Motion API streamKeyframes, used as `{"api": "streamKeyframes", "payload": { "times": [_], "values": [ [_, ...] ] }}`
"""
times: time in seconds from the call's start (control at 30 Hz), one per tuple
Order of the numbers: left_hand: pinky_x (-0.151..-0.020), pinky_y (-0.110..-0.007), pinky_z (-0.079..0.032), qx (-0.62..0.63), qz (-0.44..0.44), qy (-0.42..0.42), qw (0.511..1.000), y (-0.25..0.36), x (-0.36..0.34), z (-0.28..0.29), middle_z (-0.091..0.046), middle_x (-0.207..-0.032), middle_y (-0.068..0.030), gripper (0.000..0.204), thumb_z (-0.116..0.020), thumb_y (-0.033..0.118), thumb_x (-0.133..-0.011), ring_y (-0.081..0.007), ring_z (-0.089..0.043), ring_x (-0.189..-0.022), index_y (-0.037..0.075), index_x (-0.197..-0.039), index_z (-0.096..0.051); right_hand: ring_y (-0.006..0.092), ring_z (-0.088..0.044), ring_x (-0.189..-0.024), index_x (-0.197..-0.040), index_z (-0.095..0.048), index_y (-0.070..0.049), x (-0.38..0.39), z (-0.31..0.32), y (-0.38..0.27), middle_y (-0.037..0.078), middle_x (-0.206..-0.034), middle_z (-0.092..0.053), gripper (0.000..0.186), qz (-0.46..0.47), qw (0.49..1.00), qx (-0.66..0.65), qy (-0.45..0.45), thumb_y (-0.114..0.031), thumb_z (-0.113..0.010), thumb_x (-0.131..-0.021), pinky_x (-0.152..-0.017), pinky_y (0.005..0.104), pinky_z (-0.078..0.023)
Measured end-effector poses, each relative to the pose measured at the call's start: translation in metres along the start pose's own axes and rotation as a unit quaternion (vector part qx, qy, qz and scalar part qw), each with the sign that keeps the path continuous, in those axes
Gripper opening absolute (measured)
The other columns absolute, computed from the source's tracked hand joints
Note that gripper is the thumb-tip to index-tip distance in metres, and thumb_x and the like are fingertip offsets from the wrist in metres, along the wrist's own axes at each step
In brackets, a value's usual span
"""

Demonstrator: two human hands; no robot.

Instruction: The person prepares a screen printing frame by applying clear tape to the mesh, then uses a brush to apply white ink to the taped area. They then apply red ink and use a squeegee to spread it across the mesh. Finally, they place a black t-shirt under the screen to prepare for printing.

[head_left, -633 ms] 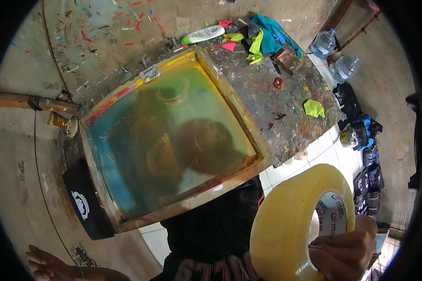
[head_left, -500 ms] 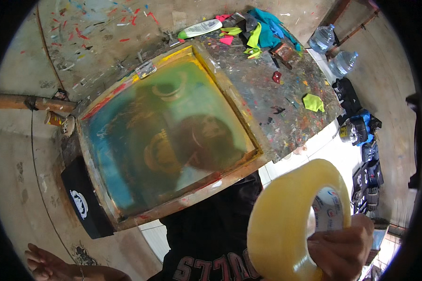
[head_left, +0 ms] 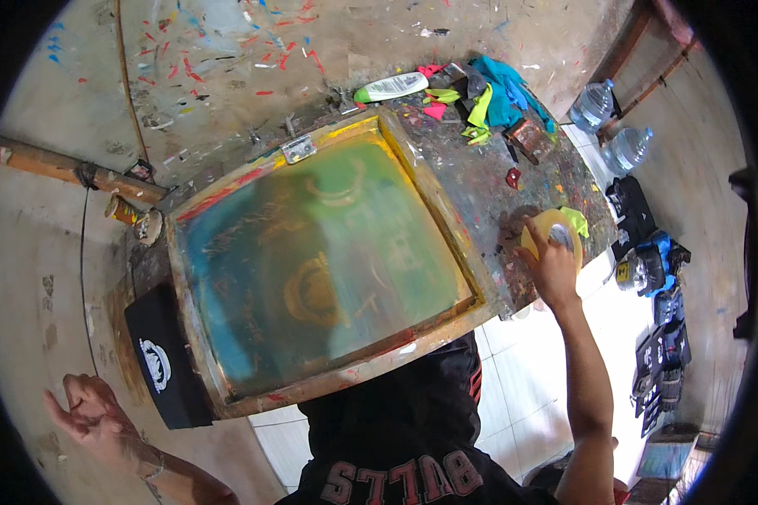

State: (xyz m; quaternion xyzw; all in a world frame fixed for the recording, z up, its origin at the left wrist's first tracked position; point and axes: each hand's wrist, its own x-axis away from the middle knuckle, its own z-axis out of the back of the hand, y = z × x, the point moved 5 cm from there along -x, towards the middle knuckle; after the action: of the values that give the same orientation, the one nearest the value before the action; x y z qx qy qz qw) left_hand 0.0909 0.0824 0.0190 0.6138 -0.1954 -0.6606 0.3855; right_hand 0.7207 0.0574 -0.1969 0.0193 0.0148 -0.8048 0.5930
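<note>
1. The right hand [head_left: 556, 273] is over at the right, its fingers spread over a wide yellowish tape roll [head_left: 562, 225]; thumb and forefinger stand apart. Whether it is clamped on the ring or merely resting there, I cannot tell.
2. The tape roll is at the near right edge of the paint-stained desk [head_left: 472, 189], just in front of a yellow-green scrap [head_left: 576, 219]. Whether it bears fully on the desk is unclear.
3. The left hand [head_left: 99, 418] is at the near left, away from the desk, empty, with its fingers loosely curled and the thumb apart.
4. Between the hands lies a wooden screen frame [head_left: 354, 365], its mesh [head_left: 400, 227] tinted green and blue. A black piece [head_left: 181, 383] with a white emblem shows at its left side.
5. Farther back lie a white and green bottle [head_left: 392, 87] and teal cloth [head_left: 501, 91].
6. The step in hand looks to be handling the roll at the desk's right side; setting down and picking up look alike here.
7. As I judge it, the next move calls for either a firm hold on the ring or a clean release, flat and clear of the edge.
</note>
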Motion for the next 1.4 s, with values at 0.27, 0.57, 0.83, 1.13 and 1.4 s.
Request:
{"api": "streamKeyframes", "payload": {
  "times": [0.27,0.57,0.83,1.13,1.4],
  "values": [
    [-0.070,-0.020,-0.038,0.066,0.085,-0.100,0.989,-0.012,-0.001,-0.003,-0.058,-0.113,-0.0076,0.043,-0.092,0.033,-0.074,-0.0067,-0.039,-0.071,0.010,-0.088,-0.058,0.0394,-0.069,-0.095,-0.157,-0.034,-0.014,0.013,0.059,-0.033,0.021,-0.110,-0.069,0.086,-0.048,0.997,-0.058,0.030,-0.032,-0.078,-0.086,-0.082,0.0484,-0.056],
    [-0.063,-0.024,-0.037,0.425,0.146,-0.065,0.891,-0.020,-0.009,-0.037,-0.045,-0.073,0.0040,0.041,-0.086,0.005,-0.078,-0.0080,-0.042,-0.068,0.015,-0.069,-0.048,0.0267,-0.067,-0.085,-0.097,-0.069,-0.005,0.129,0.207,-0.149,0.012,-0.099,-0.069,0.027,0.348,0.619,-0.683,0.171,-0.027,-0.075,-0.083,-0.067,0.0355,-0.052],
    [-0.069,-0.026,-0.039,0.509,0.119,-0.032,0.852,-0.012,-0.023,-0.031,-0.048,-0.075,0.0026,0.029,-0.087,0.004,-0.076,-0.0100,-0.045,-0.075,0.014,-0.070,-0.060,0.0236,-0.065,-0.082,-0.099,-0.070,-0.003,0.122,0.203,-0.165,0.010,-0.095,-0.067,0.015,0.351,0.585,-0.711,0.170,-0.015,-0.069,-0.091,-0.069,0.0337,-0.053],
    [-0.102,-0.038,-0.048,0.201,0.270,-0.045,0.940,-0.133,-0.066,-0.086,-0.064,-0.125,-0.0123,0.036,-0.065,0.013,-0.097,-0.0200,-0.062,-0.110,-0.002,-0.130,-0.058,0.0184,-0.059,-0.086,-0.128,-0.064,-0.006,0.123,0.060,-0.229,0.007,-0.094,-0.063,0.029,0.027,0.591,-0.793,-0.147,-0.011,-0.063,-0.100,-0.074,0.0302,-0.047],
    [-0.076,-0.030,-0.051,-0.079,0.265,-0.387,0.880,-0.288,-0.012,-0.275,-0.072,-0.088,-0.0020,0.023,-0.078,0.020,-0.087,-0.0109,-0.064,-0.082,0.000,-0.098,-0.075,0.0176,-0.049,-0.086,-0.162,-0.007,-0.041,0.188,-0.027,-0.269,0.005,-0.105,-0.058,0.088,-0.121,0.046,-0.899,-0.418,-0.019,-0.065,-0.100,-0.082,0.0384,-0.040]
  ]
}}
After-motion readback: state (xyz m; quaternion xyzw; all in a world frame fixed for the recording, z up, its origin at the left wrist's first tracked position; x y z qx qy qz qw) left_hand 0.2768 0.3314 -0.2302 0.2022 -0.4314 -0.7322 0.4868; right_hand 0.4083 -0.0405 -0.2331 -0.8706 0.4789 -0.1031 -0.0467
